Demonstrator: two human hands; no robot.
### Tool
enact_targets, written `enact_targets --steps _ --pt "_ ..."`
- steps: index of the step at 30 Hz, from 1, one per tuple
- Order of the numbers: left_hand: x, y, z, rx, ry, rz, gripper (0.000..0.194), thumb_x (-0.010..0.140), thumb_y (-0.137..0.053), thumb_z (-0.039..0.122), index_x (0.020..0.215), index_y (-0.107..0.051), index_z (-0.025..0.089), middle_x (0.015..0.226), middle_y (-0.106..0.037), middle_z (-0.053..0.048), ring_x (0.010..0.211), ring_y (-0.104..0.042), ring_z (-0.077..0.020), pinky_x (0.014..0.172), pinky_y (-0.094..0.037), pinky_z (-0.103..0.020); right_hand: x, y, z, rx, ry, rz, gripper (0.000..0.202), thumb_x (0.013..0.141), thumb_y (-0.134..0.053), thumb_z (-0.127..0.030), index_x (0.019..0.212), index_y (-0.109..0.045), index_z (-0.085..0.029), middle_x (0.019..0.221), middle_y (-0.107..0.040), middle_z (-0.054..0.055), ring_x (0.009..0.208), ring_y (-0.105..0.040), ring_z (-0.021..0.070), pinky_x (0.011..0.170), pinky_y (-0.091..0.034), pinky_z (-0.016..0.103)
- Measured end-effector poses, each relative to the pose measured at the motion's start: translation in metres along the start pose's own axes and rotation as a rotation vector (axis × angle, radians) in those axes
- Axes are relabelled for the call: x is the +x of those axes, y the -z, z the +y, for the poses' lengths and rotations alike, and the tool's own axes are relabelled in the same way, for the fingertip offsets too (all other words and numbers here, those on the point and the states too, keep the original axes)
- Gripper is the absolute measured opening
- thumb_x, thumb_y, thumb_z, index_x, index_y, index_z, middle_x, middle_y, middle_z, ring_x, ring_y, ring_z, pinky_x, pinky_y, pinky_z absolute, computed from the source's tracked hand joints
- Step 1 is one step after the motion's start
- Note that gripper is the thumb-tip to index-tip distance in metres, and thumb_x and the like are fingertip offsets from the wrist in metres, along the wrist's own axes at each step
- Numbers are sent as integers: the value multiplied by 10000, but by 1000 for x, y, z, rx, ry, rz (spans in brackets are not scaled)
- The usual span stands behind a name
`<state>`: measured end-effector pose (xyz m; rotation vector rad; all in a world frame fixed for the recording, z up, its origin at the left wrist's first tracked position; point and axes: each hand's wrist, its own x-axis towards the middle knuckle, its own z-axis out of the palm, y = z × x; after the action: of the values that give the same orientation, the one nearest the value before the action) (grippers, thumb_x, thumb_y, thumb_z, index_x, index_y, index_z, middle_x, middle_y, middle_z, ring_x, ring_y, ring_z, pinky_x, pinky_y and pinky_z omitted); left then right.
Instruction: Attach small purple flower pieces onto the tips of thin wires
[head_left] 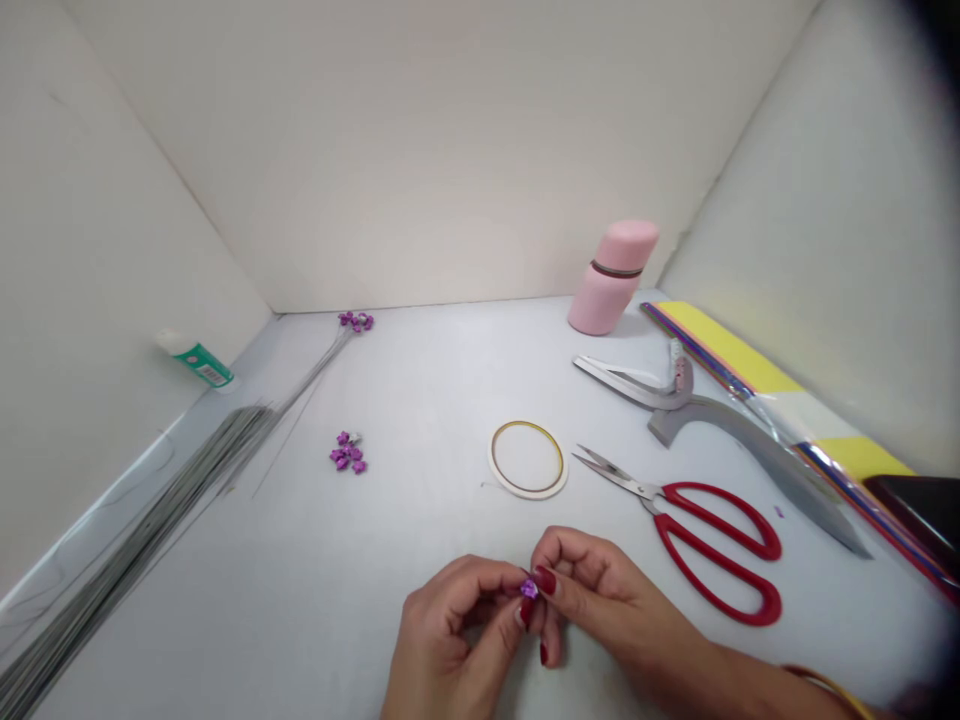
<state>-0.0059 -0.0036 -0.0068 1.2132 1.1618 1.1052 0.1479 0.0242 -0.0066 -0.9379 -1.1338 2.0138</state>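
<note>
Low in the head view, a small shiny purple folded piece (529, 590) sits between the fingertips of both hands. My left hand (469, 625) pinches it from the left with thumb and forefinger. From the right, my right hand (592, 590) presses its thumb and forefinger on the same piece, other fingers curled. Fingertips partly cover the piece, so its full shape is hidden. Just beyond the hands lies a roll of narrow tape (491, 465). Red-handled scissors (679, 510) rest to the right, blades pointing away to the left. A cluster of small purple folded pieces (349, 455) lies to the left.
Thin wires (150, 525) form a long bundle at left. Purple pieces on stems (356, 321) lie behind, near a tilted green-and-white tube (199, 362). On the right are a pink bottle (611, 280), a grey tool (739, 430), coloured sheets (757, 375) and a dark object (919, 515).
</note>
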Motion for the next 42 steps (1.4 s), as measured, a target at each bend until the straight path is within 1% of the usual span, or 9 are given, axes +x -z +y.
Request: enact_targets --steps 3,12,16,22,25,30,32,37,42 --pt "0 1 0 65 -61 -25 109 758 -571 184 774 -677 161 671 -650 -55 605 -613 -148 570 -481 -231 0 2 3 3 -9 4 281 781 -605 -382 704 -487 -138 571 -625 14 465 -578 100 488 -384 203" --pt "0 3 2 225 -112 -52 123 773 -553 190 772 -675 172 670 -671 -51 613 -609 -147 579 -463 -224 -1 1 1 -66 -36 11 309 781 -589 -428 725 -488 -141 535 -621 15 486 -576 111 516 -393 220" --pt "1 3 4 205 -71 -43 113 766 -567 194 742 -675 172 655 -676 -56 600 -620 -157 573 -480 -229 -1 1 -1 -74 -45 -12 323 813 -535 -448 726 -499 -139 571 -640 35 515 -597 124 550 -413 242" --pt "1 3 2 174 -18 -51 129 759 -581 227 726 -689 166 660 -669 -77 600 -619 -171 561 -481 -239 -1 2 2 -87 -66 8 348 751 -602 -470 701 -483 -147 554 -627 27 488 -592 128 506 -393 229" --pt "1 2 -2 60 41 -54 116 748 -600 241 738 -687 164 654 -662 -70 603 -611 -173 562 -477 -251 -2 2 1 -89 -65 10 342 763 -592 -461 696 -485 -143 550 -619 22 491 -593 125 515 -401 230" --pt "3 -1 -2 -268 231 -70 111 714 -652 252 739 -672 146 608 -654 -34 572 -597 -144 560 -473 -240 -2 2 1 -29 -42 -4 324 785 -577 -439 714 -487 -137 621 -629 30 510 -603 117 521 -413 231" --pt "3 -1 -1 -297 263 -71 109 708 -661 247 734 -675 143 608 -662 -32 580 -599 -140 570 -470 -233 -2 2 2 -18 -40 -2 315 770 -602 -424 721 -486 -135 633 -628 29 508 -602 115 518 -414 231" --pt "2 -1 0 -262 240 -57 102 695 -675 248 717 -689 149 603 -663 -31 566 -597 -145 569 -458 -246 -1 2 3 -17 -47 16 339 744 -619 -445 698 -474 -142 594 -618 20 485 -593 118 502 -419 234" --pt "6 -2 -5 -530 408 -54 111 624 -747 231 676 -696 146 557 -687 -25 537 -599 -118 558 -440 -226 0 2 3 58 -31 -23 313 779 -588 -428 718 -481 -140 599 -630 23 481 -590 106 484 -415 214"
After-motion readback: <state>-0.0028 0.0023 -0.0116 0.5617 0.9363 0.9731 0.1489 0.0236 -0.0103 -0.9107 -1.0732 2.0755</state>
